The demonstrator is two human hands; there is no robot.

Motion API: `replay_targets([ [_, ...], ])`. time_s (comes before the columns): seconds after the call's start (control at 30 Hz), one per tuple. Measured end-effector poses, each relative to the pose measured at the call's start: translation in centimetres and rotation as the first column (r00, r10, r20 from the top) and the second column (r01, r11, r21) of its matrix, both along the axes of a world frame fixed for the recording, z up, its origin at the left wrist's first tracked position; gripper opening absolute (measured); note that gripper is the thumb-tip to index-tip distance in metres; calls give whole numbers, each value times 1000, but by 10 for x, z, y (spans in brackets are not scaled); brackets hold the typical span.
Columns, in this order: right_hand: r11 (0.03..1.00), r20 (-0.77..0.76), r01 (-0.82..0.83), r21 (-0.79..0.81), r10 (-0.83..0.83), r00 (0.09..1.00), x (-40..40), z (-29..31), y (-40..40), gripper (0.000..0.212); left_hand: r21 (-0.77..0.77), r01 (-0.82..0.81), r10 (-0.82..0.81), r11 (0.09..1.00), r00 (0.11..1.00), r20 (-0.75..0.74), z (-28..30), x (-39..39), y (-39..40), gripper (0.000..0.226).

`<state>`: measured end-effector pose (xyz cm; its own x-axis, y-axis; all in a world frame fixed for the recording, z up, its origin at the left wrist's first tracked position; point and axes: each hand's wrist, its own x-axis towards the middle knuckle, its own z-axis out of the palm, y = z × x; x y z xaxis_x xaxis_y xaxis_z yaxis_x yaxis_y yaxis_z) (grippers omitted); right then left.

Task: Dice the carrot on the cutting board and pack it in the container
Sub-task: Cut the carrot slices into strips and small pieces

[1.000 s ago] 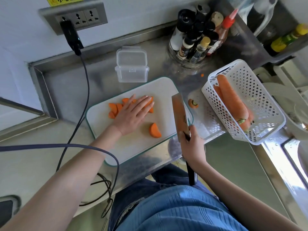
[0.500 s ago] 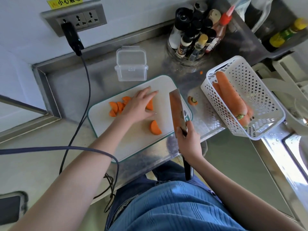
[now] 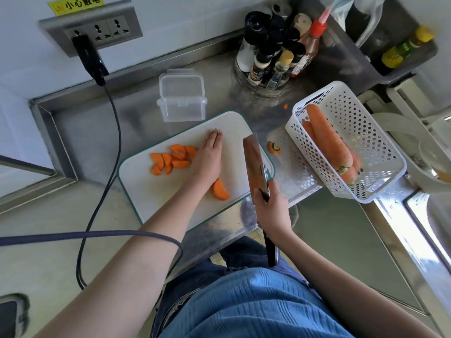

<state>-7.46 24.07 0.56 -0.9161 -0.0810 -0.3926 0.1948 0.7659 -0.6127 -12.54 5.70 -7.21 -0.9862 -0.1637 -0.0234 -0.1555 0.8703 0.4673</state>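
Observation:
A white cutting board (image 3: 156, 196) with a green rim lies on the steel counter. A pile of several orange carrot slices (image 3: 172, 161) sits at its left-centre. My left hand (image 3: 208, 157) stands on edge against the right side of that pile, fingers straight and together. One larger carrot chunk (image 3: 220, 190) lies apart, near the board's front edge by my wrist. My right hand (image 3: 272, 209) grips the handle of a cleaver (image 3: 255, 164), whose blade stands over the board's right side. A clear lidded container (image 3: 181, 96) stands closed behind the board.
A white perforated basket (image 3: 373, 152) with whole carrots (image 3: 327, 140) stands to the right. A cut carrot end (image 3: 274, 148) lies between board and basket. A rack of condiment bottles (image 3: 275, 57) stands at the back. A black cable (image 3: 114, 142) runs from the wall socket along the board's left.
My left hand turned from lying flat over the slices to standing on edge beside them, and the slices are now bunched to the left. The cleaver shifted slightly left over the board.

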Motion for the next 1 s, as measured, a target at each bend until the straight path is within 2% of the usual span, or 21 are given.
replay_targets([
  [0.33, 998, -7, 17, -66, -17, 1000, -6, -2, 0, 15, 54, -219, 224, 974, 970, -95, -7, 40, -32, 51],
  [0.53, 997, 0, -4, -76, 4, 1000, -7, -2, -6, 16, 41, -199, 202, 979, 974, -104, 3, 50, -36, 49],
  [0.63, 997, -3, -20, -79, 19, 1000, -6, -2, -9, 15, -37, -149, 141, 988, 975, -169, 13, 57, -36, 51],
  [0.7, 996, -3, -25, -87, 25, 1000, -5, -2, -9, 14, -74, -190, 173, 979, 966, -190, 16, 62, -46, 48],
  [0.83, 995, 12, -24, -98, 25, 1000, -2, -3, -7, 12, -37, -369, 366, 929, 927, -83, 10, 57, -85, 44],
  [0.9, 995, 15, -29, -93, 30, 999, 0, -4, -6, 13, -51, -354, 353, 934, 935, -36, 5, 53, -100, 41],
  [1.0, 996, 10, -30, -87, 31, 999, 1, -3, -5, 15, -54, -323, 319, 945, 945, -74, 1, 62, -102, 35],
])
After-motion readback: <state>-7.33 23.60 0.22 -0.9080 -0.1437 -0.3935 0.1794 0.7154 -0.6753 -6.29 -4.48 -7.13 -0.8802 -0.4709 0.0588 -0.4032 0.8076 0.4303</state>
